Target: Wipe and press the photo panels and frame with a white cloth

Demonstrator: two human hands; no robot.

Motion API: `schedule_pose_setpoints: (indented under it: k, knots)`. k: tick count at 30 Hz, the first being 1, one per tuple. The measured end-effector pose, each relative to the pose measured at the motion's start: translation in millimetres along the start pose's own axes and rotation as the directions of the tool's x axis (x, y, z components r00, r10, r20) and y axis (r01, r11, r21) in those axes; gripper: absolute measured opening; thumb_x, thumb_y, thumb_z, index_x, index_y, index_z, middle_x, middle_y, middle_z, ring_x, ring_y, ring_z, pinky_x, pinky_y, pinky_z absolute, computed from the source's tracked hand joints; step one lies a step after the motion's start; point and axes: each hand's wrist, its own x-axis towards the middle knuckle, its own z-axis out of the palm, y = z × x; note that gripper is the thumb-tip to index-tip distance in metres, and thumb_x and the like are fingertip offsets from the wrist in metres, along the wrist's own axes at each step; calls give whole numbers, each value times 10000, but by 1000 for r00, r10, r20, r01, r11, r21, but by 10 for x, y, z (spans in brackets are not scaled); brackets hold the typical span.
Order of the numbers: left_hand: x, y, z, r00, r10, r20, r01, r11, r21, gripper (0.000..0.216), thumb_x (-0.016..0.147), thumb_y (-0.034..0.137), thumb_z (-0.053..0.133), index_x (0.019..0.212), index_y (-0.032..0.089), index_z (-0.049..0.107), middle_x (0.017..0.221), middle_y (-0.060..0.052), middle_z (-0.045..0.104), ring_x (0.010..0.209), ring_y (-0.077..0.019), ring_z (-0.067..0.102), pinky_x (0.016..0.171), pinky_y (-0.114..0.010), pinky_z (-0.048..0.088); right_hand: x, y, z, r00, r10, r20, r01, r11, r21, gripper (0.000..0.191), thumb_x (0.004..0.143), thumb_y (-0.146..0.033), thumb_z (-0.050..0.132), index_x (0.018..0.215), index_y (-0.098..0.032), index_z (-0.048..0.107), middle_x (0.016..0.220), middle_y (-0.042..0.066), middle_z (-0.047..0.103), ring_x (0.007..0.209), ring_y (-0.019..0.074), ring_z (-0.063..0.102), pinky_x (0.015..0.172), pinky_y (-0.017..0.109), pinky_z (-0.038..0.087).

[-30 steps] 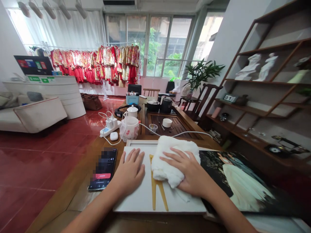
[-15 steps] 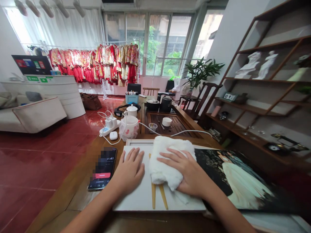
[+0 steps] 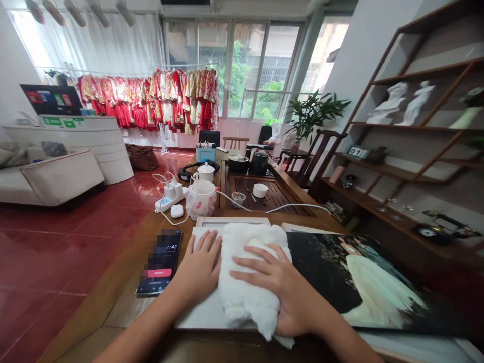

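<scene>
My left hand (image 3: 200, 267) lies flat on the left part of a white board (image 3: 204, 310), its fingers stretched out. My right hand (image 3: 270, 282) is spread over a folded white towel (image 3: 253, 239), pressing it down with the palm and fingers; the thumb is partly hidden near the towel's lower edge. The towel covers the middle of the board, and one ragged corner hangs past its near edge. A large photo print (image 3: 340, 282) of a figure in a pale gown lies just right of the towel.
A phone (image 3: 161, 262) rests left of the board. Behind it are a white earbud case (image 3: 176, 211), a power strip (image 3: 166, 200), a bag-lined container (image 3: 202, 196) and a white cup (image 3: 259, 190) on a tea tray (image 3: 238, 184). A white cable (image 3: 291, 204) crosses the table.
My right hand has slid the towel left and towards me. The towel now hides the two yellow strips seen on the board before. My left hand has stayed about where it was.
</scene>
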Motion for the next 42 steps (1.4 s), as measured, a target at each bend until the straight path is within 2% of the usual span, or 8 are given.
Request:
schedule_pose_setpoints:
  k: [4,10,13,17,26,32,37,42]
  knots:
    - [6,7,-11,1000,-3,7,2,1000,10,475,971,337,287,1416,199,381,1522,-73,308,1416,-245,218,1151,-516,158,17,4,-28,999,25,-20,-25,999,24,715,708,-418,595,1396,-379,403,1455,8,427,1344,341,308,1044,561,165]
    - [21,25,-4,1000,-15,2,15,1000,-1,483,972,356,284,1432,227,358,1519,-66,316,1418,-246,212,1146,-538,155,-24,144,-22,961,241,-135,-249,967,-50,684,700,-342,565,1373,-329,441,1449,36,433,1327,339,328,1024,574,192]
    - [20,24,-2,1000,-17,-2,17,1000,-7,482,973,359,286,1431,231,362,1521,-65,312,1418,-250,212,1148,-537,153,-43,171,6,945,285,-162,-299,951,-72,701,691,-336,558,1380,-318,432,1446,43,438,1327,347,319,1019,589,184]
    - [15,21,7,1000,-13,-3,13,1000,-9,482,970,359,291,1429,231,365,1520,-63,316,1418,-249,212,1149,-536,155,-58,139,36,962,234,-140,-244,968,-59,740,680,-363,576,1398,-355,395,1459,27,419,1332,359,307,1021,610,159]
    - [8,24,-42,1000,4,29,-5,1000,28,482,962,329,315,1418,190,388,1522,-79,309,1415,-249,226,1150,-519,173,-23,-29,-16,999,-36,-13,37,997,62,854,579,-358,645,1396,-381,394,1448,13,432,1334,371,306,1060,595,88]
    - [12,7,3,1000,-1,-3,1,1000,16,480,969,358,299,1424,225,371,1519,-63,317,1415,-243,223,1145,-523,177,-31,73,-15,991,111,-78,-110,994,14,742,646,-365,616,1368,-351,445,1431,34,454,1308,340,351,1043,548,175]
    - [11,9,9,1000,-12,-2,12,1000,4,486,972,366,282,1434,236,354,1526,-56,303,1418,-245,214,1147,-532,155,-59,184,-10,940,289,-184,-305,950,-64,676,684,-339,577,1351,-301,474,1416,64,471,1289,346,358,999,565,218]
    - [9,13,17,1000,-14,-8,14,1000,-4,484,971,358,285,1431,230,359,1524,-61,307,1419,-246,211,1150,-533,148,-77,181,35,952,251,-178,-270,958,-94,701,671,-316,569,1363,-308,457,1426,55,461,1294,353,345,1006,579,187]
